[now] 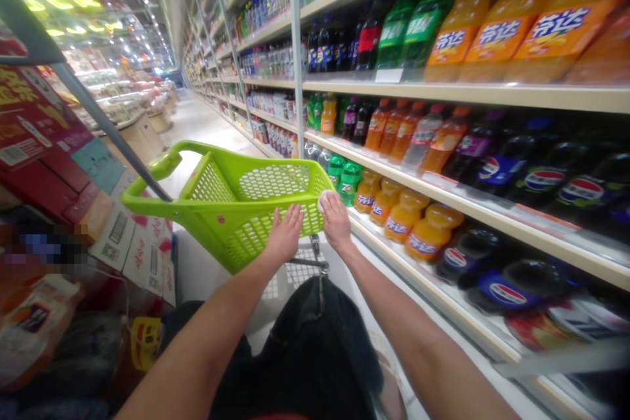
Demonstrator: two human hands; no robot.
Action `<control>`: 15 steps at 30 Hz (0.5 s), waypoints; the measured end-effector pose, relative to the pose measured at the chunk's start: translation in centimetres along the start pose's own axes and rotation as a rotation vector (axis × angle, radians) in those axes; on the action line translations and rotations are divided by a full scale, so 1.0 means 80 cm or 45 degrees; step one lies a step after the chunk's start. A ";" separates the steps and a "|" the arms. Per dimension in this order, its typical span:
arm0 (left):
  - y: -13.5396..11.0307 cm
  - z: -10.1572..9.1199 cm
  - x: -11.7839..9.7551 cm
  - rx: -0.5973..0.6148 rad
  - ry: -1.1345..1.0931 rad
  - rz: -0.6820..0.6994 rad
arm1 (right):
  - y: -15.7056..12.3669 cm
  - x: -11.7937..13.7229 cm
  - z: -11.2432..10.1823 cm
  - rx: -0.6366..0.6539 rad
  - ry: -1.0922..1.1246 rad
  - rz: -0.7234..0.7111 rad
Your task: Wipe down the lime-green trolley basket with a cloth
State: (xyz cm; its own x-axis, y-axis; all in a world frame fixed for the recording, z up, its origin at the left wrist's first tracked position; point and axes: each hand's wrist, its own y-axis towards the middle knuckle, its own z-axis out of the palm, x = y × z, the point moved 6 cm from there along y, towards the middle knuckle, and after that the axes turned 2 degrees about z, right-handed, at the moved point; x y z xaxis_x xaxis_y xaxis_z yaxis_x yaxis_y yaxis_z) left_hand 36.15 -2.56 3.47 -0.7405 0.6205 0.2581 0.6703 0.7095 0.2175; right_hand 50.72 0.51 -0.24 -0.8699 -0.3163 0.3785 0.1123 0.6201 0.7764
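Note:
A lime-green shopping cart (256, 209) with perforated basket walls stands sideways in front of me. My left hand (285, 235) lies against its near side wall, fingers stretched out and nothing held. At the basket's right-hand corner, my right hand (337, 222) is closed on a small white cloth (323, 199), pressed to the rim; whether it is cloth or tissue is hard to tell. The cart's grey lower frame (308, 262) shows partly below my hands.
Shelves of soda bottles run along the right, with orange soda (509, 29) and cola bottles (512, 292) nearest. Stacked cartons (142, 249) stand at the left, beside a grey slanted pole (111, 125). A pale aisle floor (204, 118) stretches ahead past display counters (135, 138).

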 end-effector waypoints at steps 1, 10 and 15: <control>-0.001 0.000 -0.001 0.005 -0.001 0.005 | -0.011 -0.006 0.006 0.044 -0.001 0.016; -0.016 0.005 0.001 0.062 -0.003 -0.004 | -0.060 -0.001 0.016 0.238 0.029 -0.011; -0.025 -0.003 0.028 0.035 0.043 -0.124 | 0.017 0.069 -0.011 0.001 0.074 -0.145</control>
State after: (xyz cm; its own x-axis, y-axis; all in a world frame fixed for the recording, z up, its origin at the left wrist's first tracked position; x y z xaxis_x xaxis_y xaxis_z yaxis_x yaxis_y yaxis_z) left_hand 33.16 -2.65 3.87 -0.7995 0.5371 0.2689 0.5935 0.7750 0.2169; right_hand 46.46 -1.01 3.37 -0.8475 -0.4260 0.3166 0.0139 0.5785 0.8155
